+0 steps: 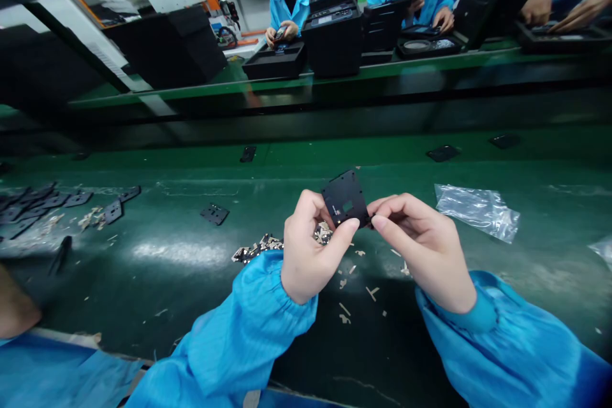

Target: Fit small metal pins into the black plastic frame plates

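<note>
A flat black plastic plate [345,194] with small holes and a square cut-out is raised and tilted over the green bench. My left hand [313,248] grips it by its left and lower edges between thumb and fingers. At the plate's lower right corner, my right hand [421,242] is closed in a pinch; a tiny dark bit shows at its fingertips, too small to name. Beneath and behind my left hand lies a pile of small shiny and beige pieces [262,247]. Scattered beige scraps [371,294] lie on the bench between my forearms.
Several black plates [36,204] are heaped at the left, and single plates [215,213] lie farther in. A clear plastic bag [477,210] rests at right. A co-worker's arm [16,303] enters at left. Across the raised green ledge [210,86], people in blue handle black trays [275,62].
</note>
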A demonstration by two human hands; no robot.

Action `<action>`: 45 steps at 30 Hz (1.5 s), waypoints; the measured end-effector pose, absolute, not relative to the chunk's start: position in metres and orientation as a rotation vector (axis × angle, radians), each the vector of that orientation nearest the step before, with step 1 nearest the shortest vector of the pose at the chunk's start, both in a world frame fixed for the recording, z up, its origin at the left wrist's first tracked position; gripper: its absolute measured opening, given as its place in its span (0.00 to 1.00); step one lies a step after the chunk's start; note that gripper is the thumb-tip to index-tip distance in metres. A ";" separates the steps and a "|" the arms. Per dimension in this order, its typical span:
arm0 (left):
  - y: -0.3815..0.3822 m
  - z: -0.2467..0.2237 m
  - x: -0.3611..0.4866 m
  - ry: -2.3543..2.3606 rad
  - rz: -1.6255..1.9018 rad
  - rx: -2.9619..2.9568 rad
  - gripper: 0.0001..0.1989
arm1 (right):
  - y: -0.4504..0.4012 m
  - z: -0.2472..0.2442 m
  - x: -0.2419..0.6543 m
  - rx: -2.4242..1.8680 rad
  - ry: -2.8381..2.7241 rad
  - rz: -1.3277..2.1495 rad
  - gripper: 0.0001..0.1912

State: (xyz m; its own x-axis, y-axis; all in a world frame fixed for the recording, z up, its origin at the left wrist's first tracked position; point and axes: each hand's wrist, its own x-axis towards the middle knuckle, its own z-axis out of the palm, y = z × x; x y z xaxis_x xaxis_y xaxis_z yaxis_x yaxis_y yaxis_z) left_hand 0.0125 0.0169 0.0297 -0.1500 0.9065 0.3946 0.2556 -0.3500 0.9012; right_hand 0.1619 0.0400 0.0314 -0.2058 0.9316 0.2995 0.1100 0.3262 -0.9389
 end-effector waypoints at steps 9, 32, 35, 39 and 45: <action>0.016 0.030 0.012 1.322 1.533 1.640 0.10 | 0.034 0.033 0.160 -1.010 -1.722 0.705 0.05; 0.015 0.031 0.012 1.381 1.515 1.766 0.09 | 0.033 0.033 0.159 -0.988 -1.814 0.514 0.06; 0.015 0.030 0.012 1.378 1.519 1.746 0.09 | 0.034 0.034 0.160 -1.022 -1.779 0.652 0.04; 0.015 0.030 0.011 1.354 1.535 1.723 0.09 | 0.036 0.035 0.160 -1.048 -1.719 0.788 0.04; 0.015 0.030 0.012 1.322 1.560 1.705 0.09 | 0.036 0.037 0.161 -1.036 -1.615 1.003 0.04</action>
State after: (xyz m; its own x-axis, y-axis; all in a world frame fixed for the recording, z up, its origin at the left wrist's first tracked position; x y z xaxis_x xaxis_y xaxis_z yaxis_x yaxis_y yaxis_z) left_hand 0.0118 0.0153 0.0302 -0.1134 0.8703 0.4792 0.3299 -0.4220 0.8444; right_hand 0.1607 0.0364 0.0371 -0.2029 0.9406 0.2722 0.1729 0.3080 -0.9355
